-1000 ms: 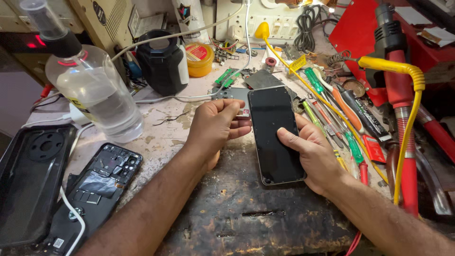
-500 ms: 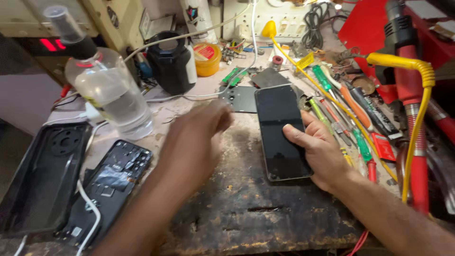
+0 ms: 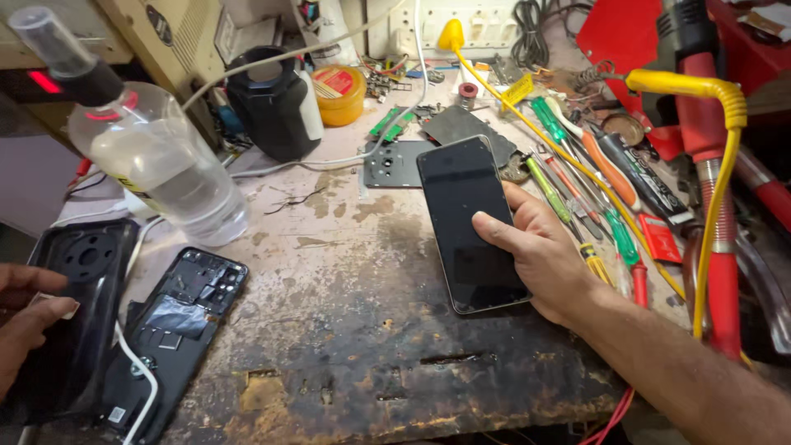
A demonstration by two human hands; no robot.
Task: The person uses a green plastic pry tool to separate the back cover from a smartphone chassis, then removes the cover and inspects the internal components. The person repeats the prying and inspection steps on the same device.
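At the near left edge, the left hand [image 3: 25, 317] is curling its fingers loosely over the edge of a black phone case [image 3: 70, 317] with a round camera cutout; its grip is half closed, touching the case rather than clamping it. Just to the right, an opened phone body [image 3: 177, 321] is lying face down with its insides showing, and a white cable [image 3: 136, 371] is running across its near end. The worn, stained counter [image 3: 346, 346] is carrying everything.

Right of centre, the right hand [image 3: 544, 255] is pressing down on a dark-screened phone [image 3: 470, 218] lying flat on the counter, thumb stretching over the glass, fingers wrapping its right edge, so the grip is partly closed around it.

Further right, screwdrivers [image 3: 597, 194] are lying in a row beside a yellow cable [image 3: 717, 165]. Far left, a clear plastic bottle [image 3: 156, 165] is standing tilted, with a black container [image 3: 268, 103] and a yellow tin [image 3: 338, 92] beyond.
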